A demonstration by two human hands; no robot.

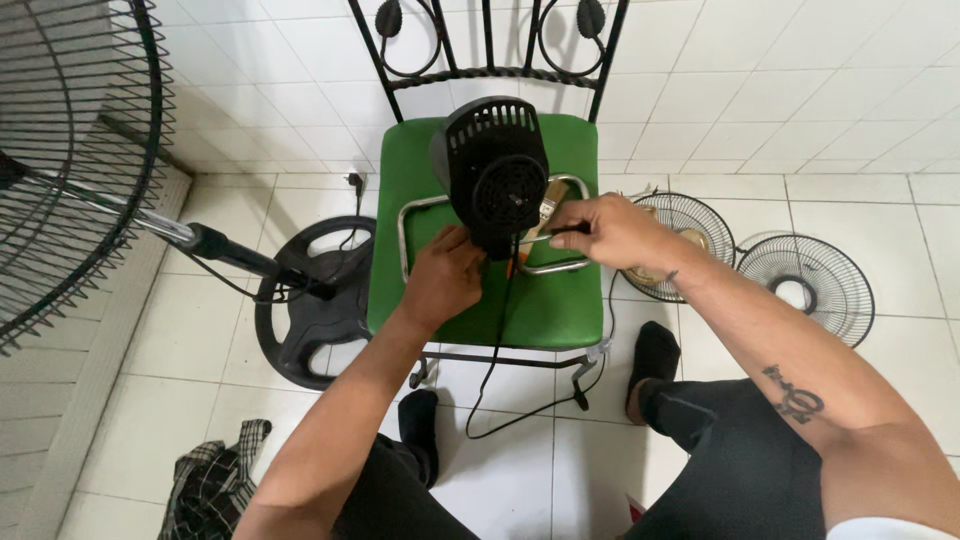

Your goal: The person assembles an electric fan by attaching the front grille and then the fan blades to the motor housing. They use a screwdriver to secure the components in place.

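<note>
The black vented fan motor housing (495, 170) looks like matt moulded plastic, its ribs faintly sheened. Beneath it, the green padded chair seat (545, 300) seems smooth, slightly glossy vinyl, framed behind by black painted wrought metal (490, 72). On that seat a bent tube frame (405, 225) shines like polished steel. Around the chair, white floor tiles (180, 340) appear glazed and glossy.

Left of the fingers stands a big fan (70, 170) on its round base (310, 310). Right of them, two wire guards (750, 260) lie on the tiled floor (180, 340); a checked cloth (215, 480) lies below.
</note>
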